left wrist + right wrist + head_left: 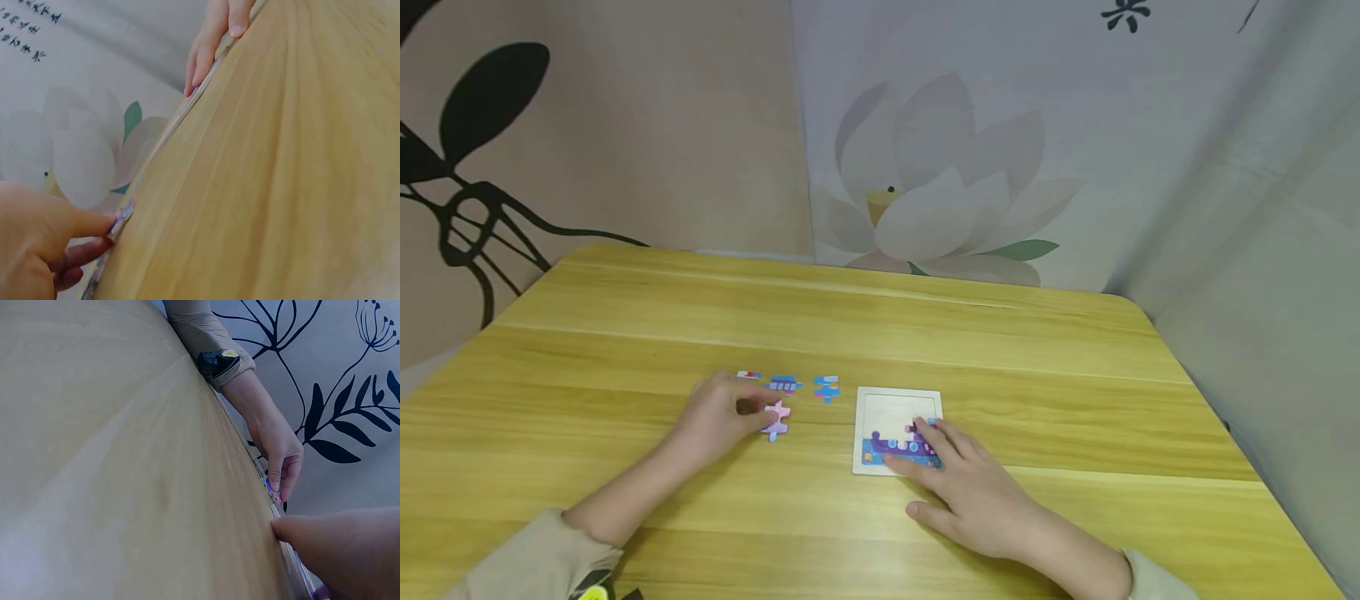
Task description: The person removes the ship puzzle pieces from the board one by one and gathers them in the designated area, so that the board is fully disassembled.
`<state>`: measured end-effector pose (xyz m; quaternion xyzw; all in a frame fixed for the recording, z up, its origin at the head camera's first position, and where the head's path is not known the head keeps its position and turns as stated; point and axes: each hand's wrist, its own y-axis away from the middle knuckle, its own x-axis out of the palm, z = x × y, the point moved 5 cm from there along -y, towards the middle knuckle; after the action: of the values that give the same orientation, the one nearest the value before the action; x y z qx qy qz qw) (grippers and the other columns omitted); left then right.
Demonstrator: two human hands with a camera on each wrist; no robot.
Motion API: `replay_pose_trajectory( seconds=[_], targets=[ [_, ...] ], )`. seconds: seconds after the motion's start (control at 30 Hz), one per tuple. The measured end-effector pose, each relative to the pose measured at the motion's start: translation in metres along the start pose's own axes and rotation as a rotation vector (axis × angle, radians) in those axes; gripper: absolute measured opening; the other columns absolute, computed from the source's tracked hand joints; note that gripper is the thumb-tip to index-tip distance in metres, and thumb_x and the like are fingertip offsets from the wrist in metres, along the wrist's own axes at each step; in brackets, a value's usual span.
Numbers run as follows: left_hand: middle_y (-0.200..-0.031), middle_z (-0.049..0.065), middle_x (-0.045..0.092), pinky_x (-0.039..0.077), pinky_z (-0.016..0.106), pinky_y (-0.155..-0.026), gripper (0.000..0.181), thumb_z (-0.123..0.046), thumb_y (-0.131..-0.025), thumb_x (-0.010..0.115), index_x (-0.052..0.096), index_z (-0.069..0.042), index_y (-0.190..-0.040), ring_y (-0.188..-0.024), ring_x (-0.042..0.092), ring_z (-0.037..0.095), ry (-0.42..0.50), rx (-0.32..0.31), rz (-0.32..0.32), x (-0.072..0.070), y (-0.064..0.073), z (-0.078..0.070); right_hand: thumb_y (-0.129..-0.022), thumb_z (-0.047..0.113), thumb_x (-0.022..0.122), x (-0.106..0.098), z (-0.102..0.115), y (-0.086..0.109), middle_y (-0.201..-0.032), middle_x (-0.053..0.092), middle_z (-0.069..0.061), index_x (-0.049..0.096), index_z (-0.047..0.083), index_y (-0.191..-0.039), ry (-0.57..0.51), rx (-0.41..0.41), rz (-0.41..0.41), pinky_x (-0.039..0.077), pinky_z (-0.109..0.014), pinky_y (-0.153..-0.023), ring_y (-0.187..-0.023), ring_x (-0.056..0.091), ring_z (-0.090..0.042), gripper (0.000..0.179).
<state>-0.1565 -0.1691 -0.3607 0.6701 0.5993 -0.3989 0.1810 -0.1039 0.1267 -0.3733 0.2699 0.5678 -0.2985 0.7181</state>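
My left hand (724,411) pinches a pink and purple jigsaw piece (782,428) between thumb and fingers, close over the table. The left wrist view also has this puzzle piece (122,217) at the thumb tip. My right hand (973,492) rests on the right side of a square puzzle tray (859,417), fingers spread and fairly straight, thumb off its lower edge. Joined pieces (887,446) in blue and purple fill the tray's lower part; the fingers hide some of them. The tray's upper part shows its pale base.
Behind the left hand lie loose puzzle pieces: a blue striped one (784,383), blue and orange ones (827,389), and a white and red one (748,375) partly hidden. The wooden table (700,308) ends at a printed curtain (700,125) at the back.
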Motion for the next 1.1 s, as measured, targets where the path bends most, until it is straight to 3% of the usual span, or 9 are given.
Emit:
replay_pose_trajectory(
  seconds=[0.23, 0.57, 0.8, 1.1],
  targets=[
    [-0.064, -0.015, 0.052, 0.026, 0.037, -0.069, 0.023, -0.012, -0.075, 0.082, 0.077, -0.012, -0.097, -0.072, 0.042, 0.017, -0.092, 0.082, -0.03, -0.001, 0.002, -0.011, -0.098, 0.052, 0.042, 0.0, -0.001, 0.001, -0.158, 0.013, -0.009, 0.027, 0.043, -0.149, -0.004, 0.004, 0.001, 0.018, -0.055, -0.109, -0.142, 0.012, -0.035, 0.053],
    [-0.062, -0.015, 0.049, 0.024, 0.035, -0.066, 0.022, -0.014, -0.075, 0.082, 0.077, -0.013, -0.096, -0.069, 0.038, 0.015, -0.159, 0.106, -0.046, 0.0, 0.003, -0.014, -0.098, 0.053, 0.041, 0.001, -0.001, 0.0, -0.158, 0.013, -0.009, 0.028, 0.043, -0.148, -0.012, -0.002, -0.003, 0.018, -0.056, -0.108, -0.142, 0.013, -0.036, 0.053],
    [-0.063, -0.017, 0.05, 0.025, 0.035, -0.067, 0.02, -0.017, -0.077, 0.081, 0.076, -0.016, -0.097, -0.073, 0.04, 0.015, -0.213, 0.106, -0.025, 0.002, 0.004, -0.015, -0.098, 0.054, 0.041, 0.001, -0.001, 0.0, -0.158, 0.015, -0.009, 0.03, 0.043, -0.148, -0.016, 0.0, -0.007, 0.019, -0.057, -0.108, -0.142, 0.013, -0.036, 0.052],
    [-0.064, -0.019, 0.054, 0.024, 0.036, -0.066, 0.02, -0.02, -0.078, 0.08, 0.076, -0.018, -0.098, -0.07, 0.038, 0.014, -0.202, 0.082, -0.012, 0.0, 0.004, -0.014, -0.097, 0.054, 0.044, 0.001, -0.001, 0.0, -0.158, 0.016, -0.009, 0.031, 0.045, -0.147, -0.016, -0.004, -0.031, 0.019, -0.058, -0.107, -0.141, 0.014, -0.035, 0.052]
  ],
)
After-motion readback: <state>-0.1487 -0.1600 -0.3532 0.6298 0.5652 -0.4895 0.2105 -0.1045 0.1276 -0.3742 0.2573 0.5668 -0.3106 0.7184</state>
